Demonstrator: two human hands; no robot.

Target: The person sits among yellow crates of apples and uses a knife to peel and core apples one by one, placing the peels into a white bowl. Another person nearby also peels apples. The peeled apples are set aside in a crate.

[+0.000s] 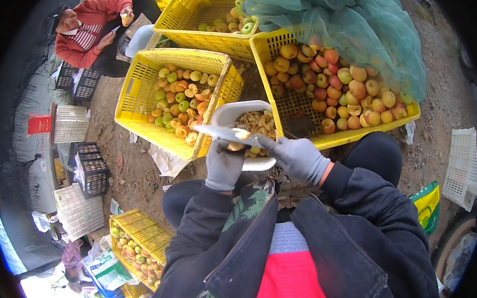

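Note:
My left hand [224, 164], in a grey glove, holds a piece of fruit [236, 145], partly hidden behind the blade. In my right hand [295, 156], also gloved, is a knife [227, 133], its broad blade pointing left across the fruit. Both hands are over the near part of a white tub [240, 107] that holds cut fruit pieces [259, 123]. Left of the tub stands a yellow plastic crate [138, 121] with whole and cut apple-like fruit. A larger yellow crate [335, 140] of similar red and yellow fruit is on the right.
Green netting [336, 10] drapes over the right crate. Another yellow crate [200, 37] stands beyond, and one [145, 226] lies lower left. At upper left a person [86, 31] holds a knife and fruit. Black and white crates line the left; a white crate [460, 165] lies far right.

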